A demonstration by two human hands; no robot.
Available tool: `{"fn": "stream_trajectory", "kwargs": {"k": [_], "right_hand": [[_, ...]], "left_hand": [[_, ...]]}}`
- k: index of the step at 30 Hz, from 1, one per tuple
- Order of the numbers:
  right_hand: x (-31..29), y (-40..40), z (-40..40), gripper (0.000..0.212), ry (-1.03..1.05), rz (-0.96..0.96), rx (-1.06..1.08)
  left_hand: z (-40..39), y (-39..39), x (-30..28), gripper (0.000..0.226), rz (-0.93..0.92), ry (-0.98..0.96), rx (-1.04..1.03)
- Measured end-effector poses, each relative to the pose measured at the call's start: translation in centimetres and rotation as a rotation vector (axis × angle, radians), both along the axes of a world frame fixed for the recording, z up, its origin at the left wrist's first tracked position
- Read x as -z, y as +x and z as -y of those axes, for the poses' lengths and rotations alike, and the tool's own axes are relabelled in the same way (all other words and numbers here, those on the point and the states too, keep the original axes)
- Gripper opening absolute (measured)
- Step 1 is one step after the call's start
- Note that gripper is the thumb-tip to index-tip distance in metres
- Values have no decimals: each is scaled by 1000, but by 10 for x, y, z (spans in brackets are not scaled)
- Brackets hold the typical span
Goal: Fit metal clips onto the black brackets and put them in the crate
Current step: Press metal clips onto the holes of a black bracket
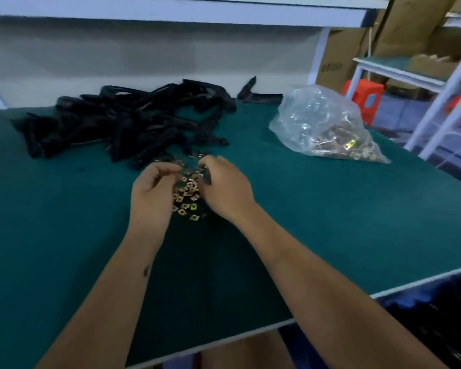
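A small heap of brass-coloured metal clips [187, 196] lies on the green table mat [317, 209] between my two hands. My left hand [152, 193] is curled at the heap's left side, fingertips among the clips. My right hand [225, 186] is curled on the right side, fingers pinched over the top of the heap. Blur hides whether either hand holds a clip. A big pile of black brackets [123, 123] lies behind the clips, toward the back left. A blue crate [437, 323] holding black parts sits below the table's front right edge.
A clear plastic bag [328, 123] of more metal clips rests at the back right of the table. Beyond it stand white shelf frames [442, 99], cardboard boxes [338, 57] and an orange stool [365, 97]. A white shelf [171, 12] runs overhead.
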State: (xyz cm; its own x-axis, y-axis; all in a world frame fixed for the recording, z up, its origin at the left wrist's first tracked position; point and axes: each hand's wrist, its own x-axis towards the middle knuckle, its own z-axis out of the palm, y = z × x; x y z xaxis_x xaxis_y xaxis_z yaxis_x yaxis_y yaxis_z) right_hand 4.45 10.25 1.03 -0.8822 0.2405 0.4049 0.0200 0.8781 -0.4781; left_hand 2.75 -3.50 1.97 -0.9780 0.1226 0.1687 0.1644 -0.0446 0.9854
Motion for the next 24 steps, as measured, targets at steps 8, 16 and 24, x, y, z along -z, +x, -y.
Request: {"fn": "stream_trajectory", "kwargs": {"k": [8, 16, 24], "right_hand": [[16, -75, -37, 29, -10, 41, 218], [18, -99, -42, 67, 58, 444, 195], [14, -80, -34, 64, -19, -26, 179]], "left_hand": [[36, -50, 23, 33, 99, 41, -265], [6, -69, 25, 30, 92, -107, -286], [13, -69, 15, 31, 149, 22, -279]]}}
